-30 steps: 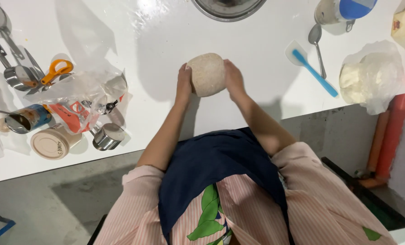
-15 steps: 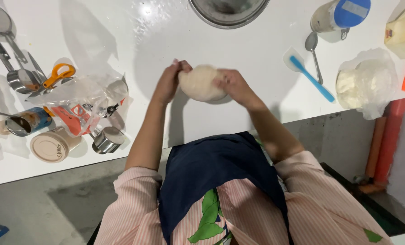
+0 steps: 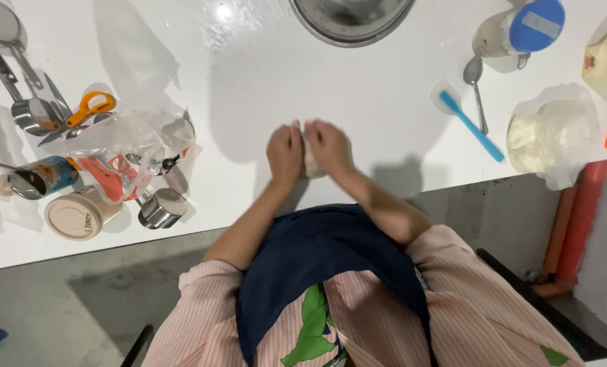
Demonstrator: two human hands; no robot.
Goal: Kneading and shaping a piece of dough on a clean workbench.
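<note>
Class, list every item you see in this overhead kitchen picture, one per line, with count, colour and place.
Dough: one, pale, between the hands.
Metal bowl: one, silver, top centre.
Spatula: one, blue handle, right.
Spoon: one, metal, beside the spatula.
Jar: one, blue lid, top right.
Wrapped dough: one, whitish, right edge.
Scissors: one, orange handles, left.
Measuring cups: several, steel, left.
Plastic bag: one, clear, left.
Table: one, white.
Left hand: on dough.
Right hand: on dough.
</note>
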